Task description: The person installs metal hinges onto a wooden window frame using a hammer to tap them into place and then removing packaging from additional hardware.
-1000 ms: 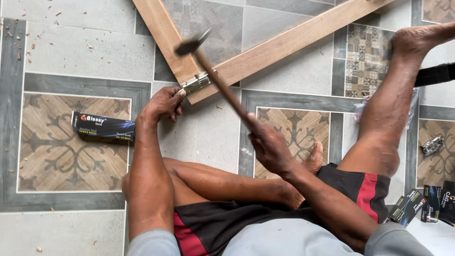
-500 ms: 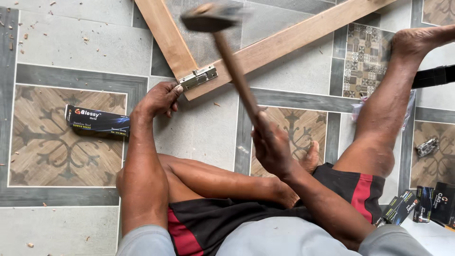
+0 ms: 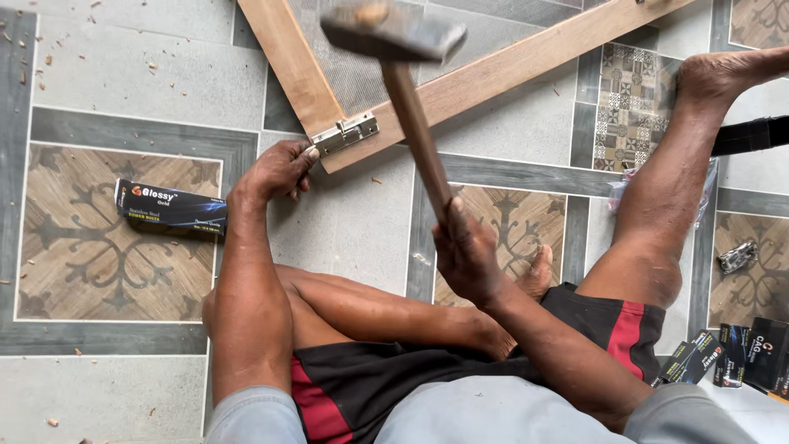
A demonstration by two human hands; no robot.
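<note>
On the tiled floor (image 3: 148, 90), the right hand (image 3: 464, 251) grips a raised hammer (image 3: 394, 33) & the left hand (image 3: 275, 168) pinches by the metal bolt (image 3: 345, 134) on the wood frame (image 3: 493, 74), so hit straight, fingers clear.
</note>
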